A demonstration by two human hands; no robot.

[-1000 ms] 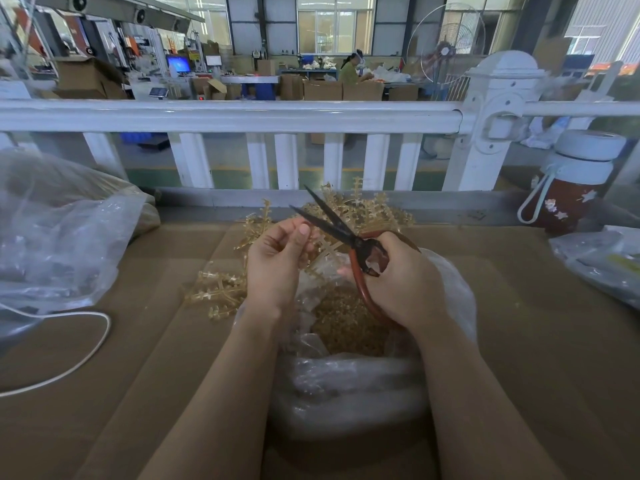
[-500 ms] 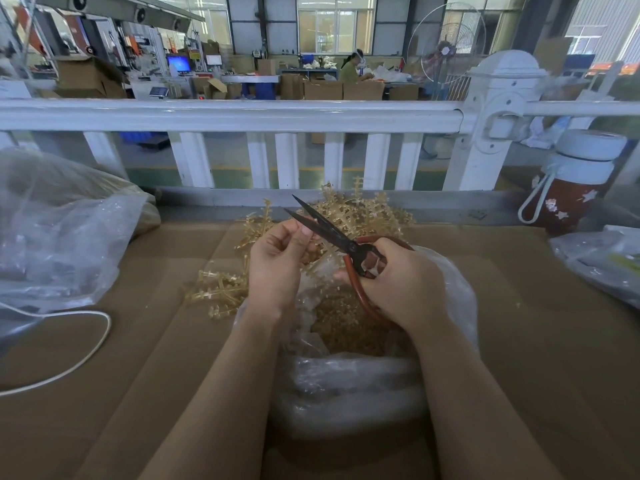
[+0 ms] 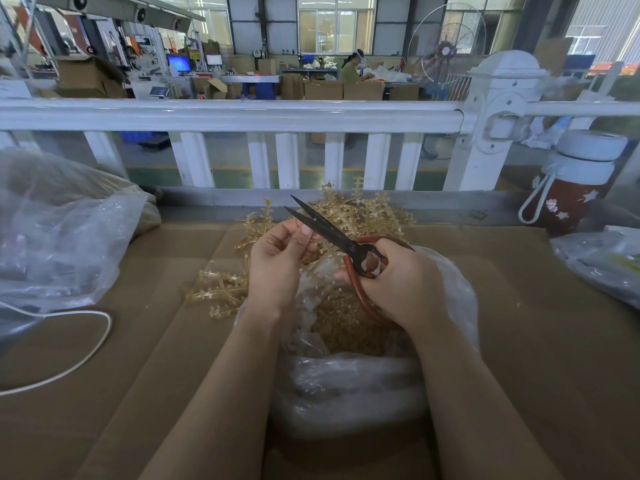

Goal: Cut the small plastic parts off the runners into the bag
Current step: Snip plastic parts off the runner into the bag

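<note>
My right hand (image 3: 401,285) grips black scissors (image 3: 325,226) by their red handles, blades slightly parted and pointing up-left. My left hand (image 3: 277,261) pinches a small amber plastic runner (image 3: 313,252) right at the blades, above the open clear bag (image 3: 346,386). Inside the bag lies a heap of small cut amber parts (image 3: 346,327). Uncut amber runners are piled behind the hands (image 3: 363,213) and to the left of the bag (image 3: 218,292) on the cardboard-covered table (image 3: 138,375).
A large crumpled clear bag (image 3: 59,230) sits at the left, with a white cable (image 3: 86,355) looping below it. A red bottle with a white lid (image 3: 571,188) and another plastic bag (image 3: 602,261) are at the right. A white railing (image 3: 242,116) borders the far edge.
The scissor blades have closed in from a wider gape and shifted slightly left toward my left hand's fingertips. Both hands stay over the bag.
</note>
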